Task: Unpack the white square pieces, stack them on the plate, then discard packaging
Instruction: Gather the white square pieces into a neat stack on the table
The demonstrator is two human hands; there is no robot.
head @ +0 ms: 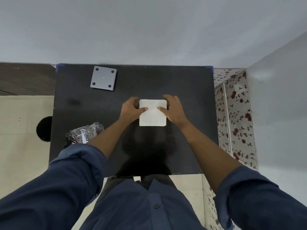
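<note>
Table (191, 130): flat, matte black top, rectangular, with blue tape at its two far corners.

White square piece (152, 112): pale, dull-surfaced slab with softly rounded corners and a faint diagonal crease across its top; it sits at the middle of the table. Whether it is one piece or a stack cannot be told from above.

Left hand (130, 108): curled around the left edge of the white square piece, thumb pressed on its top face, fingers wrapped over the far left corner.

Right hand (173, 108): mirrors it on the right edge, thumb on top, fingers bent over the far right corner. Both grip the piece closely.

Plate (103, 78): grey, square, smooth, with four dark round dots near its corners; lies at the far left of the table, well apart from the hands.

Packaging (83, 132): crumpled clear plastic, glossy, with printed labels; near left of the table, partly behind the left forearm.

Sleeves (74, 176): dark blue cloth, rolled.
</note>
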